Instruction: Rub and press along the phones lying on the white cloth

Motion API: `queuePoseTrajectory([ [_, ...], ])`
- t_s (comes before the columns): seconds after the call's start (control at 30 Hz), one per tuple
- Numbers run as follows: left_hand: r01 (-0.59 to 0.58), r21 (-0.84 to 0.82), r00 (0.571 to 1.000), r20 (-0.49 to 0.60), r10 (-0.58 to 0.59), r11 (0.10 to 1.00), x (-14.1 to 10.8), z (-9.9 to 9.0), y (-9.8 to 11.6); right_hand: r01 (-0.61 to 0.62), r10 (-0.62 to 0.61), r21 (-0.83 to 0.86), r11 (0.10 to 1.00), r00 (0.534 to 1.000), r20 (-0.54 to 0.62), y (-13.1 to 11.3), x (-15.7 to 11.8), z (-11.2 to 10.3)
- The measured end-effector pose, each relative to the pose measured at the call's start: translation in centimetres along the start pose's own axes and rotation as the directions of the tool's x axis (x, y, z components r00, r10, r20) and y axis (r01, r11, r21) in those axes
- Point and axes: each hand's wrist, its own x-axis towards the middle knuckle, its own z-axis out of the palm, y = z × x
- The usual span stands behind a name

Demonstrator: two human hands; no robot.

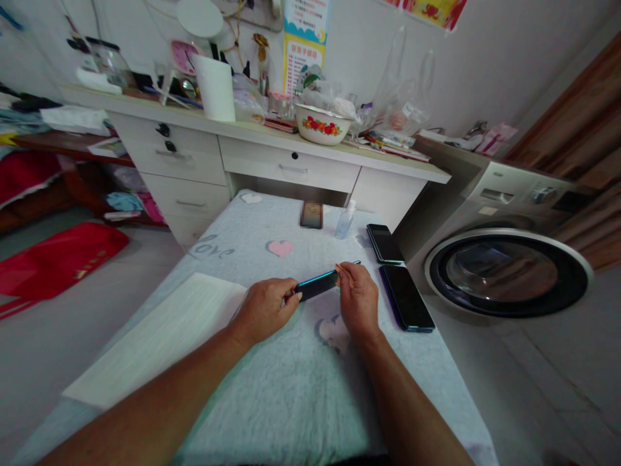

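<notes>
A dark smartphone (317,285) with a shiny blue edge is held tilted above the cloth-covered table. My left hand (268,309) grips its left end between thumb and fingers. At the opposite end, my right hand (359,299) is closed around a small orange, cloth-like piece (338,268) that touches the phone; its exact kind is too small to tell. Two more dark phones, one farther back (385,244) and one nearer (407,298), lie to the right of my right hand. A clear spray bottle (345,222) stands beyond the hands, beside a dark rectangular object (311,215).
A pale folded sheet (160,340) lies under and left of my left forearm. Behind the table (291,401) is a white desk (291,169) bearing a floral bowl (323,126) and a paper roll (213,87). A washing machine (504,194) stands at the right.
</notes>
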Motion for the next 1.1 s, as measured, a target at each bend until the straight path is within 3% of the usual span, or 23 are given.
queuePoseTrajectory([
  [0.43, 0.006, -0.004, 1.000, -0.014, -0.006, 1.000, 0.0, 0.0, 0.0, 0.146, -0.158, 0.088, 0.985, 0.975, 0.155, -2.7, -1.9, 1.4],
  [0.7, 0.000, -0.034, 1.000, -0.018, -0.001, 0.999, 0.0, 0.0, 0.1, 0.267, -0.267, 0.032, 0.963, 0.932, 0.246, -4.3, -2.1, 1.2],
  [0.9, -0.012, -0.014, 0.999, -0.030, 0.012, 1.000, 0.1, 0.0, 0.1, 0.270, -0.261, 0.000, 0.963, 0.931, 0.255, -3.9, -1.8, 0.9],
  [1.1, 0.007, 0.015, 1.000, -0.011, -0.007, 1.000, 0.0, -0.1, 0.1, 0.182, -0.177, -0.009, 0.983, 0.963, 0.203, -2.1, -1.5, 0.5],
])
